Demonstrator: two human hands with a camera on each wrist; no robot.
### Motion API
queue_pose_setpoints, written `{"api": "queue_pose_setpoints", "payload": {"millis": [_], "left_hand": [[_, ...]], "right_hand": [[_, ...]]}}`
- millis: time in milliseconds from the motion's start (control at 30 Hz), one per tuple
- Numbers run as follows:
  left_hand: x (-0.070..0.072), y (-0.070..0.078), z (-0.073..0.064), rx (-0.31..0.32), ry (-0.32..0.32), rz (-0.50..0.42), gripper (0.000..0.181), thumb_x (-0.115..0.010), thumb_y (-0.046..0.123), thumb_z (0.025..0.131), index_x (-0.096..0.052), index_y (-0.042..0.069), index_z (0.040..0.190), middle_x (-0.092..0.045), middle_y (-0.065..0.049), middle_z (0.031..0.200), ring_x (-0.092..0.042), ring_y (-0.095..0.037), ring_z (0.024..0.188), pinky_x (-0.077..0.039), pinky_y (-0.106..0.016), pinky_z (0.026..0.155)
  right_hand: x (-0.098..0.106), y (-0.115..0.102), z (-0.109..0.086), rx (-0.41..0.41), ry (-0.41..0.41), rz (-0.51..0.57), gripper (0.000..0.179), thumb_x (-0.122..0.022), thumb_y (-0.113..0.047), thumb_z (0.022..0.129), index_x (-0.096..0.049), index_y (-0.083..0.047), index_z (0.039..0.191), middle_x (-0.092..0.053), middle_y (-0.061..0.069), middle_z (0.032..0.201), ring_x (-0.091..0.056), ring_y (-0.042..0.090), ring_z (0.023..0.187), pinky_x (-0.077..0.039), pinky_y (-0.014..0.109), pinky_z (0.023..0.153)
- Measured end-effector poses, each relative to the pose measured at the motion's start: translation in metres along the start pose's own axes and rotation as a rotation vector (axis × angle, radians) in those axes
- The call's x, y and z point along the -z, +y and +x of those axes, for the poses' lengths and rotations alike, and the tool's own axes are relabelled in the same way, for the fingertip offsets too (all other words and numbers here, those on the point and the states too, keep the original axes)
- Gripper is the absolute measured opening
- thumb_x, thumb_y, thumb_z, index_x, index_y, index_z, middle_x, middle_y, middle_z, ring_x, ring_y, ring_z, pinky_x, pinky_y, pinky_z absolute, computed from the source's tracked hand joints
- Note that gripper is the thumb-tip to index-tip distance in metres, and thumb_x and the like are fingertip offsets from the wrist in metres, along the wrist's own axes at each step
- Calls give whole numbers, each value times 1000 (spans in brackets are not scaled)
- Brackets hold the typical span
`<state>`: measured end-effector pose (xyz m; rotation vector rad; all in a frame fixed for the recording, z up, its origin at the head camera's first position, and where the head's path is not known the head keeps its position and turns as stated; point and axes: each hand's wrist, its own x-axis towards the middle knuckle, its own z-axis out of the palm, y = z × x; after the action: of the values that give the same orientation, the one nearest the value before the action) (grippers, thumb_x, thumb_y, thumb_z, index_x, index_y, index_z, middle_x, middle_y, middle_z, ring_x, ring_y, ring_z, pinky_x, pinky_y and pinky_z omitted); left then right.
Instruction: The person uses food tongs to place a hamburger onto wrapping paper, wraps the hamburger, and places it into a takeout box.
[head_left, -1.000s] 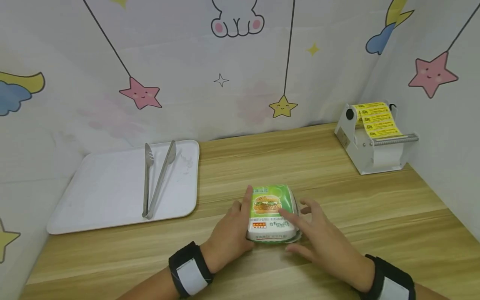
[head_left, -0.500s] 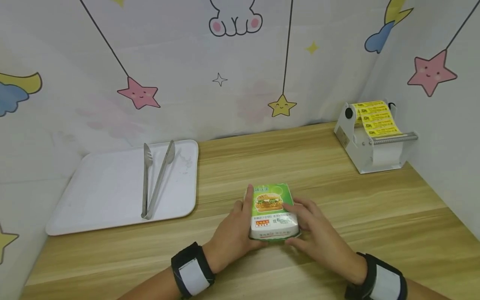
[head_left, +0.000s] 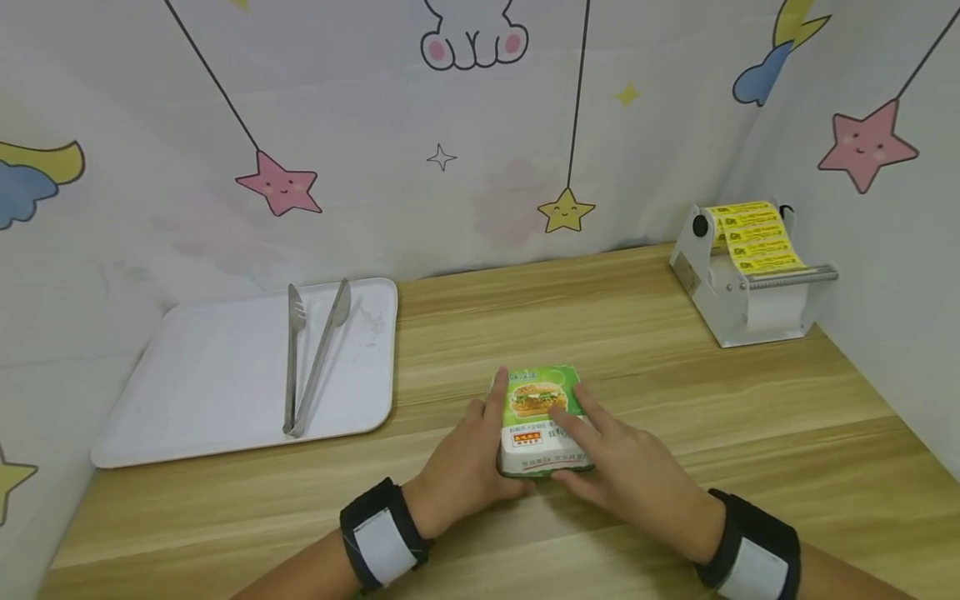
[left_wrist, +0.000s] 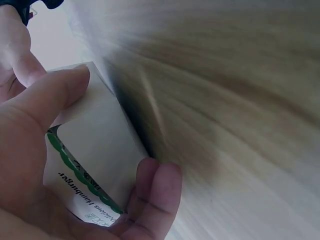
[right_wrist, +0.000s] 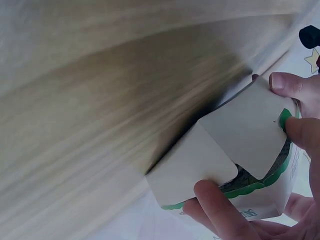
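Observation:
A green and white paper hamburger box (head_left: 546,458) sits on the table in front of me, its lid down and a burger picture on top. My left hand (head_left: 461,458) grips the box's left side, its thumb at the near face. On the right side my right hand (head_left: 637,471) holds the box, some fingers lying over the lid. In the left wrist view, the left thumb (left_wrist: 75,87) and fingertips (left_wrist: 165,185) span the white lower wall of the box (left_wrist: 102,130). The right wrist view has the right thumb (right_wrist: 302,132) on the green-edged flap of the box (right_wrist: 240,125); a dark gap shows along its seam.
A white tray (head_left: 210,375) stands at the left with metal tongs (head_left: 292,367) lying on it. At the back right is a label dispenser (head_left: 738,283) loaded with a yellow label roll. A printed curtain (head_left: 480,125) hangs behind the wooden table (head_left: 480,325).
My right hand has moved left, from loosely beside the box to holding its right side, fingers further over the lid. The box's right edge looks more even. The left hand stays nearly still.

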<state>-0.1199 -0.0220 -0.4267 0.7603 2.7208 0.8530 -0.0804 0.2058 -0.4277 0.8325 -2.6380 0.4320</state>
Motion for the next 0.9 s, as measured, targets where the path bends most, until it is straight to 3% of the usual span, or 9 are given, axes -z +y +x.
{"api": "queue_pose_setpoints", "payload": {"millis": [233, 500, 700, 833, 900], "left_hand": [[1, 0, 2, 11, -22, -27, 137, -98, 26, 66, -3, 3, 163, -53, -27, 126, -58, -20, 89, -56, -31, 79], [-3, 0, -1, 7, -2, -7, 136, -98, 26, 66, -5, 3, 162, -53, -29, 125, -60, -21, 87, -58, -33, 76], [-7, 0, 0, 20, 7, 26, 137, -98, 24, 64, -4, 4, 162, -54, -26, 121, -58, -19, 82, -57, -30, 71], [-7, 0, 0, 29, 2, 37, 137, -98, 19, 64, -4, 3, 162, -53, -26, 117, -55, -17, 77, -54, -27, 64], [-7, 0, 0, 23, 2, 35, 136, -97, 20, 64, -4, 2, 162, -53, -27, 119, -56, -17, 77, -55, -27, 65]], "right_hand": [[1, 0, 1, 10, -30, -56, 74, -87, -37, 81, -54, -9, 141, -53, 34, 139, -73, 37, 93, -61, 41, 61], [-4, -7, -4, -48, -83, -149, 74, -87, -44, 78, -56, -13, 137, -50, 30, 142, -69, 38, 102, -57, 38, 51], [-18, -5, -13, 33, -57, -246, 91, -83, -49, 82, -40, -17, 154, -41, 33, 145, -63, 41, 109, -60, 45, 70], [-19, -5, -14, 40, -58, -227, 73, -52, -57, 101, -29, -22, 161, -36, 33, 149, -62, 42, 110, -59, 48, 74], [-18, -7, -13, 31, -57, -217, 66, -43, -55, 105, -29, -23, 161, -36, 33, 149, -63, 42, 109, -59, 48, 72]]}}
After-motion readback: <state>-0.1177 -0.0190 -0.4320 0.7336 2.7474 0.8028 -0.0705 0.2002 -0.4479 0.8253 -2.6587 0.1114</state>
